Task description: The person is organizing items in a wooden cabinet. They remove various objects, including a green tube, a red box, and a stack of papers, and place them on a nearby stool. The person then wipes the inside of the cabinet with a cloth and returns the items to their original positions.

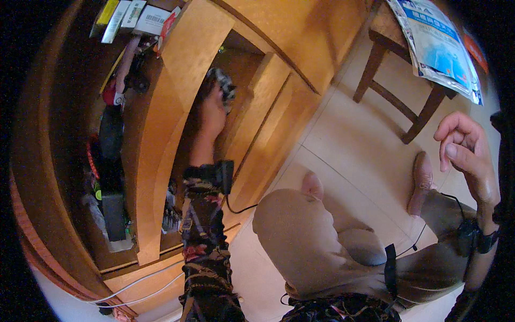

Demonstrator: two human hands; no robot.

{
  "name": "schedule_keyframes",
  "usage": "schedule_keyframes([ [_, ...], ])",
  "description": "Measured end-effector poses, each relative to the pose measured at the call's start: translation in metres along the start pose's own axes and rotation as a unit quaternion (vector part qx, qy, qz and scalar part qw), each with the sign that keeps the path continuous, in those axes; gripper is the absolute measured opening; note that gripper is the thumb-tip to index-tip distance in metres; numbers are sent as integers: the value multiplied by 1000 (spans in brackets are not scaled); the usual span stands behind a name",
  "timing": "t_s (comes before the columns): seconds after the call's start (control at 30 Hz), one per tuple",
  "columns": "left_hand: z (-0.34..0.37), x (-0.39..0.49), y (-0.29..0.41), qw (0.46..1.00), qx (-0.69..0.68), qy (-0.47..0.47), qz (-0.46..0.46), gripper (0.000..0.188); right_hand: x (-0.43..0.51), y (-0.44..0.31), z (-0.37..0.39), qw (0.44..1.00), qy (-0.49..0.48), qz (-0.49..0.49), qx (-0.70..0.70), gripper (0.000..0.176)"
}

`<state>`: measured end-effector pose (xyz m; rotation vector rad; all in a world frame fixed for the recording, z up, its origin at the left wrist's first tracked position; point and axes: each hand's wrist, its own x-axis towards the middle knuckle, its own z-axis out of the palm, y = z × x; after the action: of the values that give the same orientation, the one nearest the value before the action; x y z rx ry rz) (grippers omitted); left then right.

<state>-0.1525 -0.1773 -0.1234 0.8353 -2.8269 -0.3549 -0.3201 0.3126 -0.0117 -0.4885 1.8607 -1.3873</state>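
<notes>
My left hand reaches into a wooden drawer, its fingers around a crumpled grey-and-white patterned thing, perhaps cloth. The sleeve of that arm is dark with a floral pattern. My right hand hangs in the air at the right, fingers curled and apart, holding nothing; a dark band circles its wrist. More small items, too dim to name, lie in the drawer's near end.
At the left, another wooden compartment holds small boxes, a dark box and mixed items. A wooden stool bears plastic packets. White cables run along the lower left. My knees and feet are over the tiled floor.
</notes>
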Motion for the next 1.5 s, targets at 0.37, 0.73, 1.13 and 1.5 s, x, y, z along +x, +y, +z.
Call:
schedule_keyframes([
  [0.37, -55, -66, -97, 971, -5, -99, -217, 45, -20, 17, -26, 1000, -3, 16, -18, 36],
  [0.73, -9, 76, -69, 974, 197, -9, 108, 52, 5, 42, -39, 991, -73, 84, 70, 22],
  [1.13, -24, 46, -102, 990, 135, -24, -46, 53, 5, 34, -50, 979, -139, 112, 95, 38],
  [1.5, -47, -91, -128, 974, 222, 23, -24, 55, -24, 16, -36, 987, -69, 12, 142, 31],
])
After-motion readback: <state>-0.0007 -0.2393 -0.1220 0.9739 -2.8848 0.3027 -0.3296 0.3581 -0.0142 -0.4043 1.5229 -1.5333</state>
